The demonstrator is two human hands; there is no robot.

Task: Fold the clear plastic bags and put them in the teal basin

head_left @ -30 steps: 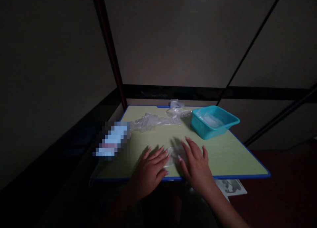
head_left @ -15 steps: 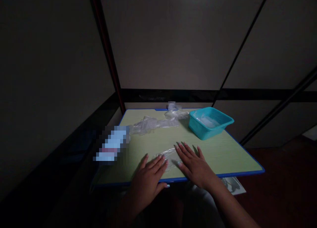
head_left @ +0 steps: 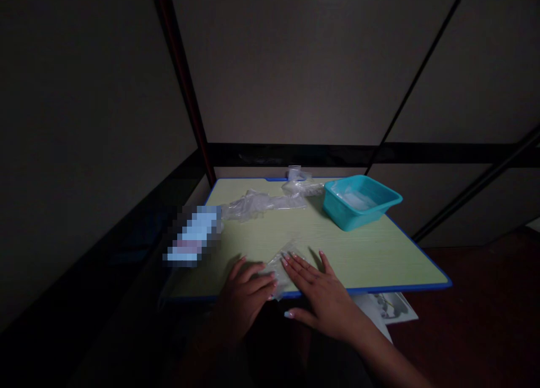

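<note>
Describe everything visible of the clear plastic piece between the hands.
The clear plastic piece is thin, see-through and crinkled, lying flat near the front edge of the green table. Fingertips of the left hand rest on its left side, those of the right hand on its right, both hands flat. Whether it is a bag cannot be told.

A dim, bare-walled room; small green desk point(head_left: 358, 253), teal tub point(head_left: 351, 216), loose plastic bags point(head_left: 253, 203).

Left hand point(head_left: 244, 298) flat, palm down, fingers spread, right hand point(head_left: 318, 292) flat beside it, fingertips nearly meeting
</note>
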